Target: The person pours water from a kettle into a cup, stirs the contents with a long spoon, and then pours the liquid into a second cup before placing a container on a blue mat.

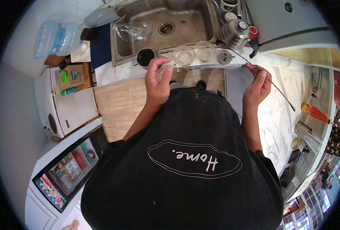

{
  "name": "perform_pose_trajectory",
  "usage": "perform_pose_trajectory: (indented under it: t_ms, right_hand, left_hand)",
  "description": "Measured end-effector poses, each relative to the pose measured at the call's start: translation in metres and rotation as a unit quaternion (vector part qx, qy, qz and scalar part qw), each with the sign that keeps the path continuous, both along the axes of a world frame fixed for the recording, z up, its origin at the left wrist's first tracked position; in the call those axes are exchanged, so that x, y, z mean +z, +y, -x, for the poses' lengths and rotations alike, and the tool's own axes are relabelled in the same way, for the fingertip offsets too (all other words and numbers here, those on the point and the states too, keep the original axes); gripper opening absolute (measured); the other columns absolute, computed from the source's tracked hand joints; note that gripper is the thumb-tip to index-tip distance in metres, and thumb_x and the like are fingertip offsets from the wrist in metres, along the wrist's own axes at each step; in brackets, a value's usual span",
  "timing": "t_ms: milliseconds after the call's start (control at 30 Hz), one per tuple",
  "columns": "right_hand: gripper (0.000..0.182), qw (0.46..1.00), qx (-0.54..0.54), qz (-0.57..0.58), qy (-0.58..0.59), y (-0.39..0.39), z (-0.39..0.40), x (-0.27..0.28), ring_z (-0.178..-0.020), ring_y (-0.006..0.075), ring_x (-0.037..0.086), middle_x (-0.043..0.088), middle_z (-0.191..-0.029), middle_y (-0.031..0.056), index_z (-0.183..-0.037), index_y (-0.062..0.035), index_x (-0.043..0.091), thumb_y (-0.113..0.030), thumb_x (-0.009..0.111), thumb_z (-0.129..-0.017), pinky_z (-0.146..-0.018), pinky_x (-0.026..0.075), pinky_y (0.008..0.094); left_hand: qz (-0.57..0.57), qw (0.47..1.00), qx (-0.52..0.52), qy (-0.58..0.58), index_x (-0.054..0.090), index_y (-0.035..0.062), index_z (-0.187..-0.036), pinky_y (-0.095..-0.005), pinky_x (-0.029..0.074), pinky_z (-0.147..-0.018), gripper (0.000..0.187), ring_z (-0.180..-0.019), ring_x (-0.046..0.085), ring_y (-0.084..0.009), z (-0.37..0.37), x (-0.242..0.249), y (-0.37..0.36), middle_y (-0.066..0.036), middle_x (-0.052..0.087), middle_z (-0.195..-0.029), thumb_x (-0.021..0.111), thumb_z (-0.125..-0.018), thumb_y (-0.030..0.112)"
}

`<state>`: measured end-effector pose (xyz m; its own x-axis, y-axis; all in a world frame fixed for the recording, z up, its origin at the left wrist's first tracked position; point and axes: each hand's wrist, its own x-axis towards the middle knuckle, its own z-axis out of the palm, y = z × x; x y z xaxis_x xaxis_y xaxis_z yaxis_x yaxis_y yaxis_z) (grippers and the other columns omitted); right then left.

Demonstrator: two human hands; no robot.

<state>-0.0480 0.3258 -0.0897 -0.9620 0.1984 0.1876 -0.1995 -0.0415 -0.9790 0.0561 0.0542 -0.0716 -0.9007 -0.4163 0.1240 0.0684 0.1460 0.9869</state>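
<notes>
My right hand [257, 87] pinches a long thin dark rod [283, 96], which slants from beside the kettle down to the right. My left hand [158, 81] is raised at the counter's front edge, its fingers bent and its thumb apart, with nothing visible in it. Just beyond my left hand stands a dark-filled cup [146, 57]. Two clear glass dishes [183, 56] sit side by side between my hands. To their right is a small round metal-topped container [224, 58]. A silver kettle [233, 33] with a dark handle stands behind it.
Behind the counter edge is a metal sink [158, 14] with crumpled clear plastic [133, 31] in it. Large water bottles [57, 39] stand at the left. A marble counter [267, 126] runs along the right, with an orange bottle [315, 112] on its far side.
</notes>
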Motion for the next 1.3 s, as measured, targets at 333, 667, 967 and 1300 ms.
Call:
perform_pose_trajectory:
  t_ms: [333,667,967,1300]
  right_hand:
    - [0.025,0.994,0.103,-0.028,0.022,-0.103,-0.025,0.047,-0.098,0.0216,0.071,0.071,-0.102,0.0140,-0.108,0.0046,0.060,-0.013,0.043,-0.109,-0.095,0.049,0.0317]
    - [0.020,0.961,0.191,-0.201,0.023,-0.179,-0.059,0.041,-0.097,0.0179,0.069,0.075,-0.103,0.0111,-0.109,0.0015,0.067,-0.012,0.052,-0.106,-0.088,0.051,0.0298]
    - [0.012,0.940,0.132,-0.309,0.063,-0.218,-0.084,0.018,-0.093,0.0309,0.068,0.074,-0.101,0.0106,-0.104,-0.0042,0.069,-0.010,0.060,-0.101,-0.084,0.053,0.0392]
    - [0.017,0.927,0.093,-0.359,0.064,-0.229,-0.102,0.012,-0.092,0.0246,0.073,0.076,-0.100,0.0122,-0.106,-0.0004,0.069,-0.009,0.054,-0.104,-0.084,0.054,0.0323]
  left_hand:
    - [0.012,0.998,0.067,-0.007,0.062,0.0024,-0.118,-0.0284,0.045,-0.087,0.022,-0.105,0.058,-0.0122,-0.023,-0.001,-0.088,-0.005,0.064,-0.113,0.065,-0.098,0.011]
    - [0.120,0.984,0.035,-0.126,0.063,0.0034,-0.120,-0.0371,0.049,-0.092,0.033,-0.108,0.062,-0.0235,-0.028,-0.039,-0.162,-0.011,0.067,-0.116,0.071,-0.094,0.023]
    - [0.127,0.972,-0.101,-0.168,0.068,0.0016,-0.113,-0.0391,0.054,-0.081,0.030,-0.090,0.070,-0.0261,-0.016,-0.062,-0.183,-0.015,0.073,-0.098,0.067,-0.096,0.027]
    - [0.127,0.950,-0.198,-0.207,0.066,0.0007,-0.112,-0.0345,0.049,-0.086,0.030,-0.093,0.066,-0.0211,-0.007,-0.060,-0.195,-0.011,0.072,-0.099,0.062,-0.101,0.028]
